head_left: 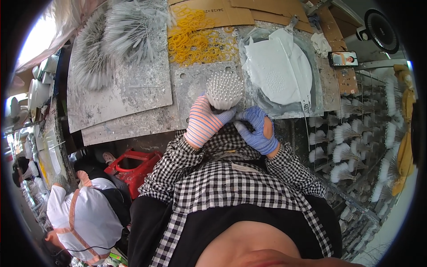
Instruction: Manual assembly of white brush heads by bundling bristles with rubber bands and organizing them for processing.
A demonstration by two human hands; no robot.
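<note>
My left hand (206, 121), in a pink and blue striped glove, is wrapped round a bundle of thin, clear-white sticks (223, 91). The bundle's many white-dotted tips fan out in a dome above the hand. Close beside it, my right hand (259, 129), in a blue glove with a bare patch, is curled with thumb and fingers near the lower part of the bundle. Whatever lies between those fingers is hidden. Just beyond the bundle is a loose heap of yellow rubber bands (195, 42). To its right, thick white paste (278, 66) is spread over a flat surface, pitted with small marks.
Loose piles of clear sticks (129, 33) lie on a stained board (133, 104) at left. A phone (343, 58) and a black fan (381, 31) are at right, above racks of bundles (347, 133). A co-worker (86, 218) sits at lower left by a red stool (133, 167).
</note>
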